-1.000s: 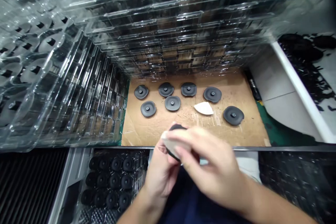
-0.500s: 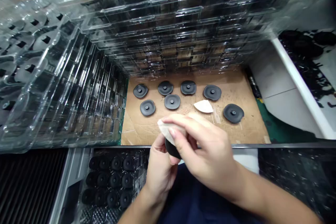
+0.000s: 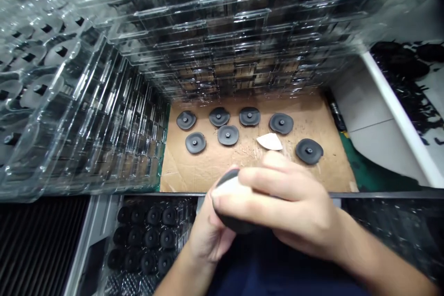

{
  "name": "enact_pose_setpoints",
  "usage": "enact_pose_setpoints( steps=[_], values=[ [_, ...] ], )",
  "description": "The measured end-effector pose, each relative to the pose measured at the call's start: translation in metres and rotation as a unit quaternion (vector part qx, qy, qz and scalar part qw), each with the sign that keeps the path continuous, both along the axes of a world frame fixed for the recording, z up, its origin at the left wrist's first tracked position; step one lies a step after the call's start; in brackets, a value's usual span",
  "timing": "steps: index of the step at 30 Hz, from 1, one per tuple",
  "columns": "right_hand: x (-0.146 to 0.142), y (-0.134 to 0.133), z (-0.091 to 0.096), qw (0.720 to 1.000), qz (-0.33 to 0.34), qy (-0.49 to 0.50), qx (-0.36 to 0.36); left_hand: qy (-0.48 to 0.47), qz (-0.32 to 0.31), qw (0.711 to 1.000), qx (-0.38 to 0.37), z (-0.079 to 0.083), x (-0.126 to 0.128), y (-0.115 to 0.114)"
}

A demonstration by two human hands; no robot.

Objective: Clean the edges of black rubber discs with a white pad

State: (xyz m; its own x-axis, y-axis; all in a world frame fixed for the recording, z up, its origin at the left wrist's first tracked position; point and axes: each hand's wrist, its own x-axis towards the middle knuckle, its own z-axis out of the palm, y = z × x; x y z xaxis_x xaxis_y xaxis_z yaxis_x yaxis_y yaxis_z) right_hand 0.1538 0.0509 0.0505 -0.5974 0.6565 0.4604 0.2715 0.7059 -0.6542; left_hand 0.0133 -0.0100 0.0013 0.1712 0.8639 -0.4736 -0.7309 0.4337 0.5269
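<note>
My left hand [image 3: 210, 229] grips a black rounded disc [image 3: 237, 225] from below and the side, just in front of the cardboard's near edge. The disc is tilted, its dark face turned up towards me. My right hand [image 3: 284, 199] presses a white folded cloth [image 3: 231, 186] flat against that face, its fingers covering much of both. Beyond my hands, several similar black discs [image 3: 228, 135] with small central studs lie spread over the cardboard sheet [image 3: 187, 169]. Nearest my right fingers lies another white, wedge-shaped folded piece [image 3: 269, 141].
Stacked clear plastic trays [image 3: 222, 32] rise behind the cardboard, with more trays [image 3: 79, 115] at the left. Below left sits a tray of black round parts [image 3: 149, 238]. A white-edged bin [image 3: 398, 111] and a black pen-like object [image 3: 336, 113] are on the right.
The disc has turned so its face shows more. My right hand has gone from pinching the cloth above the disc to laying its fingers over the cloth on the face.
</note>
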Motion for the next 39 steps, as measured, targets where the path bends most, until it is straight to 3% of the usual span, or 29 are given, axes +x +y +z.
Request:
enact_pose_setpoints(
  steps=[2, 3, 6, 8, 11, 13, 16, 19, 21, 23, 25, 27, 29, 31, 33, 36, 39],
  values=[
    [0.001, 0.009, -0.008, 0.997, 0.048, 0.049, -0.032, -0.052, -0.025, 0.998, 0.005, 0.002, 0.0, -0.002],
    [0.003, 0.012, -0.013, 0.996, 0.02, 0.058, -0.067, -0.082, -0.036, 0.996, 0.005, 0.002, -0.001, -0.003],
    [0.013, 0.008, -0.038, 0.97, -0.159, 0.048, -0.177, -0.144, -0.05, 0.988, -0.002, 0.003, -0.003, -0.004],
    [0.018, -0.003, -0.062, 0.947, -0.211, 0.024, -0.243, -0.172, -0.05, 0.984, -0.004, 0.002, -0.005, -0.003],
    [0.021, -0.019, -0.099, 0.943, -0.176, -0.021, -0.283, -0.166, -0.047, 0.985, -0.016, 0.001, -0.008, -0.001],
    [0.023, -0.023, -0.113, 0.946, -0.151, -0.04, -0.284, -0.152, -0.046, 0.987, -0.023, 0.001, -0.009, 0.0],
    [0.025, -0.021, -0.097, 0.943, -0.178, -0.049, -0.277, -0.16, -0.051, 0.986, -0.016, 0.001, -0.009, -0.001],
    [0.023, -0.018, -0.052, 0.954, -0.233, -0.02, -0.188, -0.143, -0.044, 0.989, -0.006, -0.001, -0.006, -0.003],
    [0.018, -0.016, -0.026, 0.985, -0.158, 0.005, -0.075, -0.105, -0.027, 0.994, -0.002, -0.004, -0.005, -0.005],
    [0.011, -0.01, -0.017, 0.998, -0.059, 0.007, -0.019, -0.071, -0.004, 0.997, 0.002, -0.007, -0.006, -0.007],
    [0.006, 0.0, -0.026, 0.996, -0.052, -0.013, -0.066, -0.057, 0.01, 0.998, 0.0, -0.01, -0.01, -0.011],
    [0.0, 0.01, -0.048, 0.984, -0.087, -0.034, -0.149, -0.061, 0.015, 0.998, -0.009, -0.011, -0.015, -0.018],
    [-0.009, 0.016, -0.075, 0.977, -0.076, -0.036, -0.198, -0.074, 0.022, 0.997, -0.017, -0.009, -0.021, -0.025],
    [-0.02, 0.015, -0.1, 0.978, -0.047, -0.03, -0.203, -0.09, 0.032, 0.995, -0.012, -0.005, -0.025, -0.032],
    [-0.029, 0.011, -0.119, 0.978, -0.059, -0.022, -0.2, -0.114, 0.034, 0.993, 0.004, -0.001, -0.027, -0.038],
    [-0.03, 0.001, -0.125, 0.975, -0.111, 0.004, -0.194, -0.149, 0.022, 0.988, 0.04, 0.003, -0.026, -0.045],
    [-0.015, -0.014, -0.11, 0.973, -0.115, 0.019, -0.199, -0.137, 0.016, 0.989, 0.062, 0.002, -0.024, -0.055]
  ],
)
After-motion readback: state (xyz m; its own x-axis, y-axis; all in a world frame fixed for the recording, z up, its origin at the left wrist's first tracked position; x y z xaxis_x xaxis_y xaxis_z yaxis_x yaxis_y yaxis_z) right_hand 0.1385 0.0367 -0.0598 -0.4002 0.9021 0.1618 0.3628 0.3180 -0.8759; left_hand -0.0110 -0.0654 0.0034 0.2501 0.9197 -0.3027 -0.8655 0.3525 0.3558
